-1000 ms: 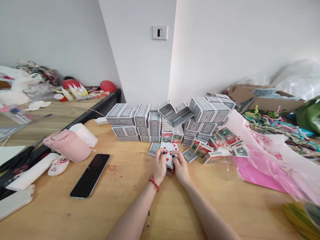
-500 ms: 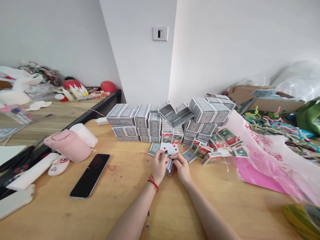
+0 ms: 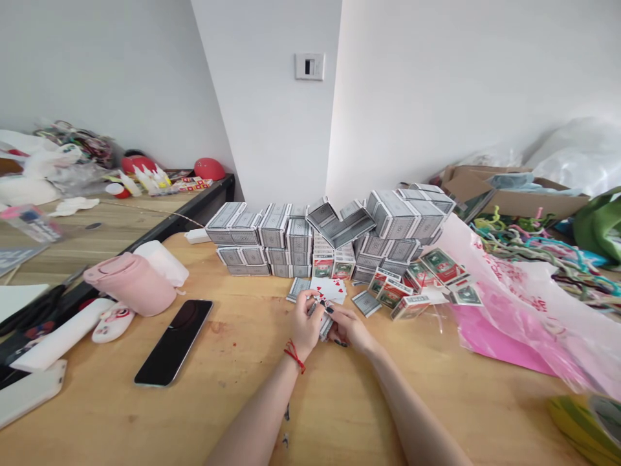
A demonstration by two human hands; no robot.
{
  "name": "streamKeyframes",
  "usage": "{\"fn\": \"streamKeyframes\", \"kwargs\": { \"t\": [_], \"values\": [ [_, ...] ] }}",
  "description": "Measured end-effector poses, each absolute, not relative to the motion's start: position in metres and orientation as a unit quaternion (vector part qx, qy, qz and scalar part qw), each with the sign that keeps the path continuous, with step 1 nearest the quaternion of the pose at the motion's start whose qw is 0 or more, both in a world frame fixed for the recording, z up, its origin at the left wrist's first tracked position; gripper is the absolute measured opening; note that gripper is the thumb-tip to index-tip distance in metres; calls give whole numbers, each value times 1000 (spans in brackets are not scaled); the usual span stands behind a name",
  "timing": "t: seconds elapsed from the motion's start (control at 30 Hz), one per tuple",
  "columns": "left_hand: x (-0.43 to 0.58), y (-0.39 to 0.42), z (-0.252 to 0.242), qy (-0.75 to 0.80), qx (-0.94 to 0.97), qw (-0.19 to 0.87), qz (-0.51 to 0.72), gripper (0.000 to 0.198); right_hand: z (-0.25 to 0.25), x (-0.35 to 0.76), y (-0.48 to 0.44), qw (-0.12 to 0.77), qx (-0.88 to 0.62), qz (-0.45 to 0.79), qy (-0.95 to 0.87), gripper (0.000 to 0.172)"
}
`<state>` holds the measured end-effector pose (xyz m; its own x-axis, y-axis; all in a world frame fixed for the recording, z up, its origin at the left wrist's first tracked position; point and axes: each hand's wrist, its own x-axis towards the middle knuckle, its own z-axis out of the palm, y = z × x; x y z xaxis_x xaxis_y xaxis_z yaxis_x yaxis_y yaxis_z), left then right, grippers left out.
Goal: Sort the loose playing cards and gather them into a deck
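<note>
My left hand (image 3: pixel 305 323), with a red string bracelet at its wrist, is closed on some playing cards (image 3: pixel 326 329) with grey patterned backs. From the other side my right hand (image 3: pixel 350 327) has its fingers closed on the same cards, dark nails showing. Just beyond the fingers lie face-up playing cards with red hearts (image 3: pixel 330 288). A grey-backed card pile (image 3: pixel 299 288) is beside them on the left, and another grey-backed pile (image 3: pixel 365 303) sits right of my right hand. The fingers partly hide the held cards.
Folded grey card blocks (image 3: pixel 286 239) are stacked along the back, with a V-shaped piece (image 3: pixel 342 223) on top. Red-and-green card boxes (image 3: pixel 395 291) lie right of centre. A phone (image 3: pixel 174 343) and a pink cup (image 3: pixel 130 283) are on the left; pink plastic (image 3: pixel 509 323) and tape (image 3: pixel 589 421) on the right.
My right hand has turned and shifted lower around the cards, its fingers now across them. The left fingers have curled more, and the held cards are tilted differently.
</note>
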<state>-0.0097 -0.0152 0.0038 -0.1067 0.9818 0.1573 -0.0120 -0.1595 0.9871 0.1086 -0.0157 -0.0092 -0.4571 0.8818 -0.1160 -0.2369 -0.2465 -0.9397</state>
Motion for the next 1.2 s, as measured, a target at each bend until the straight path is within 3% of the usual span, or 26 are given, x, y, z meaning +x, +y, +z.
{"fn": "streamKeyframes", "kwargs": {
  "t": [0.17,0.4,0.6,0.97,1.2],
  "values": [
    [-16,-16,3,487,580,357,547,16,-11,116,-16,360,-329,731,-478,32],
    [-14,-14,5,502,629,257,536,13,-10,110,-15,443,-375,677,-453,35],
    [-12,-13,-1,513,598,280,548,13,-10,107,-15,469,-387,657,-445,35],
    [-15,-13,7,457,589,343,571,8,-8,109,-16,378,-387,638,-548,43],
    [-17,-13,7,448,606,347,559,10,-10,108,-18,377,-414,584,-588,39]
  ]
}}
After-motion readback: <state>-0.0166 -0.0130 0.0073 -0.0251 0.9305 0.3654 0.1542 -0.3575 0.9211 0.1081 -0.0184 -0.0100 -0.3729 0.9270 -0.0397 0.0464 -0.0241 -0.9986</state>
